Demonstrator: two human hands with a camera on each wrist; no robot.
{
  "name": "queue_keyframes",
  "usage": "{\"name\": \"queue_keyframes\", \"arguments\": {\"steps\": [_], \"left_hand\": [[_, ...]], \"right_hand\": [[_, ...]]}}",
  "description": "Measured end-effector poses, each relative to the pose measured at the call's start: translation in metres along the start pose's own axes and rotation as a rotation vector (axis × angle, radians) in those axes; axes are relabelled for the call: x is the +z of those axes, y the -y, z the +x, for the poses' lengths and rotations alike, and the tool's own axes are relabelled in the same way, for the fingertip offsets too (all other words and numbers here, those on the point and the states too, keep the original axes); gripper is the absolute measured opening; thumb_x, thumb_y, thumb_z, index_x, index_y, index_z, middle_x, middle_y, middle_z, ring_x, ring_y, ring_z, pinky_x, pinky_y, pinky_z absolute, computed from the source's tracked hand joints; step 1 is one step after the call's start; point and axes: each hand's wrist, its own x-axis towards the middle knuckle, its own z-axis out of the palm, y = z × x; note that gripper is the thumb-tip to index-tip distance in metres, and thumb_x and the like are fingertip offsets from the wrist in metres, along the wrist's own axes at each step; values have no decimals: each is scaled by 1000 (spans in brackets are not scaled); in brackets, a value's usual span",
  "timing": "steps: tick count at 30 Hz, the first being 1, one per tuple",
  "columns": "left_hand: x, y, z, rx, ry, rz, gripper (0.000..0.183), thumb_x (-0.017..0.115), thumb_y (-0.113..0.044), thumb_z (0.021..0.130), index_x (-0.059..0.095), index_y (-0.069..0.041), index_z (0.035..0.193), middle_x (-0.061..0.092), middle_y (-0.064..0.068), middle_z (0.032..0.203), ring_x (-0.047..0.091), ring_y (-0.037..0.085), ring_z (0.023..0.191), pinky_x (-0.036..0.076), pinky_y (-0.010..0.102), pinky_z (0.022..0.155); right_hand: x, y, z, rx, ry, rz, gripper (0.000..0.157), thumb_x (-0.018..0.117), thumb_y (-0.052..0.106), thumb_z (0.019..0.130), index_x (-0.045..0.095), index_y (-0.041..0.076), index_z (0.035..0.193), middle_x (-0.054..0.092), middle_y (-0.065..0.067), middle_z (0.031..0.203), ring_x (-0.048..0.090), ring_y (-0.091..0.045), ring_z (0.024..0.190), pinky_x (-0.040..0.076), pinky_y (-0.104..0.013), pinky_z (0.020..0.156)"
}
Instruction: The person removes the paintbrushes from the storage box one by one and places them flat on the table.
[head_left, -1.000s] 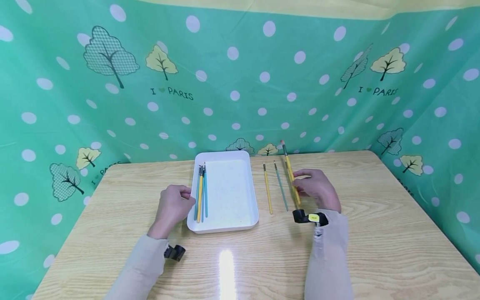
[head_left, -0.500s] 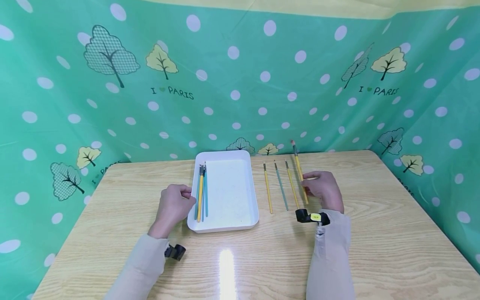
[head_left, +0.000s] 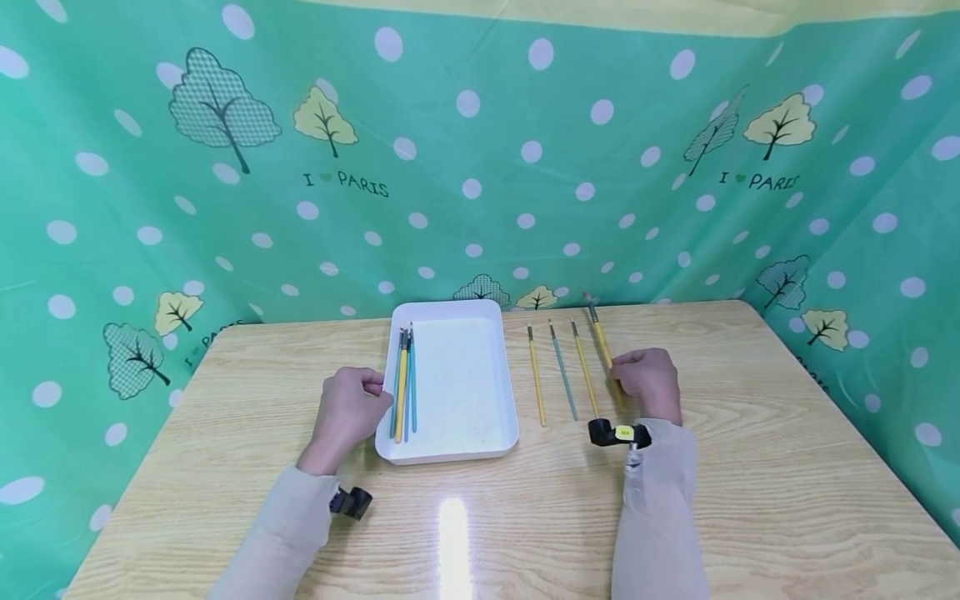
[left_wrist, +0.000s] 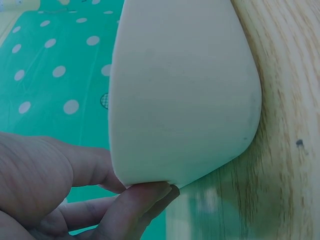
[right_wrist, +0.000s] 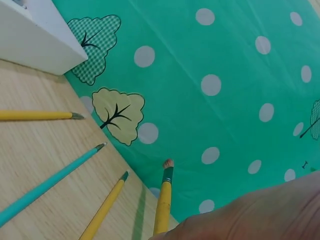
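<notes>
On the wooden table (head_left: pixel 765 467), at lower centre frame, the white tray (head_left: pixel 465 392) could skid if the left hand (head_left: pixel 351 408), pinching its left rim, tugs. Right of centre, the right hand (head_left: pixel 649 382) pinches the thick yellow paintbrush (head_left: pixel 602 337); careless release could roll it into the slim yellow paintbrush (head_left: pixel 585 368).

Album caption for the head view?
Left hand grips a white tray; right hand holds a yellow paintbrush beside three thinner paintbrushes.
</notes>
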Motion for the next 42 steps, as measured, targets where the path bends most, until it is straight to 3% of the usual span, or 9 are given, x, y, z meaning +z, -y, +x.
{"name": "queue_keyframes", "arguments": {"steps": [9, 18, 26, 34, 42], "left_hand": [[0, 0, -1, 13, -6, -2, 31, 62, -4, 87, 72, 7, 114, 73, 18, 96, 69, 23, 79, 55, 29, 64], [0, 0, 0, 17, -6, -3, 32, 62, -4, 88, 71, 7, 116, 73, 18, 97, 69, 23, 80, 56, 29, 65], [0, 0, 0, 16, -5, -4, 33, 62, -5, 88, 71, 7, 116, 73, 18, 97, 69, 22, 79, 55, 29, 64], [0, 0, 0, 12, 0, -6, 33, 62, -4, 88, 71, 7, 117, 73, 18, 97, 69, 22, 79, 56, 29, 64], [0, 0, 0, 6, 2, -11, 33, 62, -4, 87, 71, 7, 116, 73, 17, 96, 68, 22, 80, 55, 28, 64]], "right_hand": [[9, -7, 0, 5, -65, -17, 26, 66, 4, 86, 74, -3, 110, 67, -26, 118, 58, -33, 95, 46, -33, 67], [11, -6, 3, 32, -92, -54, 20, 68, 5, 83, 77, -6, 98, 71, -24, 99, 58, -28, 75, 43, -31, 52], [9, -6, 1, 87, -79, -69, 16, 69, 7, 82, 72, -5, 92, 68, -22, 96, 60, -29, 76, 46, -34, 54], [8, -6, 0, 77, -71, -65, 18, 73, 13, 84, 66, -3, 87, 63, -16, 82, 58, -25, 67, 47, -32, 50], [8, -6, 1, 98, -80, -90, 21, 71, 16, 87, 68, -5, 91, 63, -17, 85, 58, -27, 71, 46, -33, 53]]}}
